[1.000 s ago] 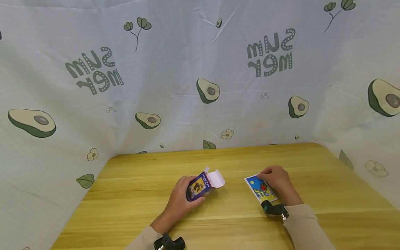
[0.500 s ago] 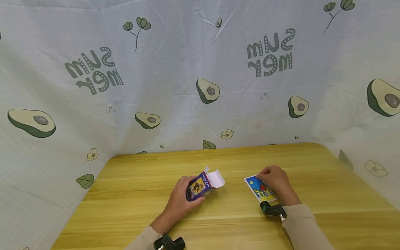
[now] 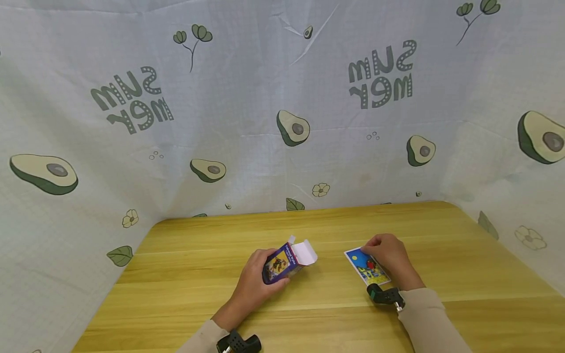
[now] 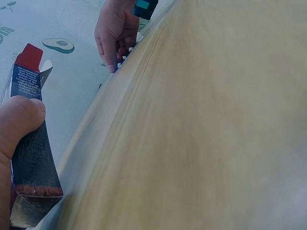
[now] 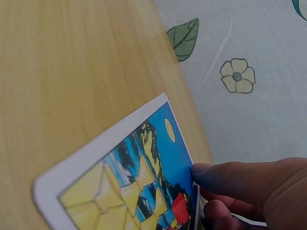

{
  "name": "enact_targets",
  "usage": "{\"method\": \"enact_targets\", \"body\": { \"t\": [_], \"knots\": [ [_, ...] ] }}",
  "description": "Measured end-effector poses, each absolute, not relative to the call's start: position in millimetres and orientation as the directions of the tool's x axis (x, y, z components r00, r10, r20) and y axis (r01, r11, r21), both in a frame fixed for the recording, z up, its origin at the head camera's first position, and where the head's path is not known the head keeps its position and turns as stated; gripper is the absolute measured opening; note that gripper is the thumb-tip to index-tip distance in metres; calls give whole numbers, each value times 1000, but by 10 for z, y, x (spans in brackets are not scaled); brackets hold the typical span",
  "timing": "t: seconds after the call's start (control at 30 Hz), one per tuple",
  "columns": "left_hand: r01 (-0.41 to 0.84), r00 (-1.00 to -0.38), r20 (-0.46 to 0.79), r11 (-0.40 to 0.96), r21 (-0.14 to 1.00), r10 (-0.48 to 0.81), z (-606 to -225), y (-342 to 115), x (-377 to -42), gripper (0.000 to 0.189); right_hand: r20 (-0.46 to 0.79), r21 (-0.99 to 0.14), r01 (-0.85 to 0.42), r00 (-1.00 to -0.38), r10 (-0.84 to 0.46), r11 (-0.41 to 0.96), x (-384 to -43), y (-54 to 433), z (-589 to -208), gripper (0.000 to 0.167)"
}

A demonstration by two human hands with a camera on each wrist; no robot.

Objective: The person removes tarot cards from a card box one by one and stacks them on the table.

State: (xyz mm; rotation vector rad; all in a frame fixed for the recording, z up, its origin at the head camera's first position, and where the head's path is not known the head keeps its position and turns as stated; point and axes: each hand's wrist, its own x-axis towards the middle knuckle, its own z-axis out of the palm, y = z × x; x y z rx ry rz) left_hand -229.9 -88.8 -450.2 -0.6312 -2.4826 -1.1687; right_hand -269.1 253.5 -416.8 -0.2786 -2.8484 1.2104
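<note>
My left hand (image 3: 252, 285) grips a small purple card box (image 3: 280, 264) with a picture on its front; its white-lined end flap stands open toward the right. In the left wrist view the thumb (image 4: 21, 117) presses the box's dark, printed side (image 4: 31, 148), and a red flap sticks up at the top. To the right, my right hand (image 3: 390, 255) pinches a tarot card (image 3: 363, 264) by its edge. Seen from the right wrist, the thumb (image 5: 235, 179) lies on the face of the card (image 5: 144, 167), with curled fingers beneath. Whether more cards lie under it, I cannot tell.
Both hands are over a yellow wood-grain table (image 3: 212, 240). A pale cloth (image 3: 247, 88) printed with avocados hangs behind it and along the sides. A black wrist camera (image 3: 385, 295) sits close to the card's near edge.
The right hand and the card have shifted very slightly to the left. The left hand and the box stay in place.
</note>
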Motion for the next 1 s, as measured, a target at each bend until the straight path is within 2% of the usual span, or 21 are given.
{"method": "enact_targets", "body": {
  "t": [0.37, 0.57, 0.8, 1.0],
  "knots": [
    [525, -845, 469, 568, 633, 258, -4513, -890, -2299, 66, -101, -738, 186, -981, 167, 648, -2666, 2563, -4129, 30],
    [524, -846, 467, 568, 635, 257, -4499, -887, -2294, 67, -127, -686, 160, -987, 100, 710, -2647, 2668, -4028, 36],
    [519, -849, 463, 562, 644, 253, -4490, -890, -2290, 66, -167, -685, 143, -985, 38, 714, -2594, 2743, -3964, 32],
    [542, -833, 491, 556, 630, 256, -4495, -891, -2296, 66, -217, -715, 182, -976, 33, 675, -2579, 2749, -3963, 31]
  ]
}}
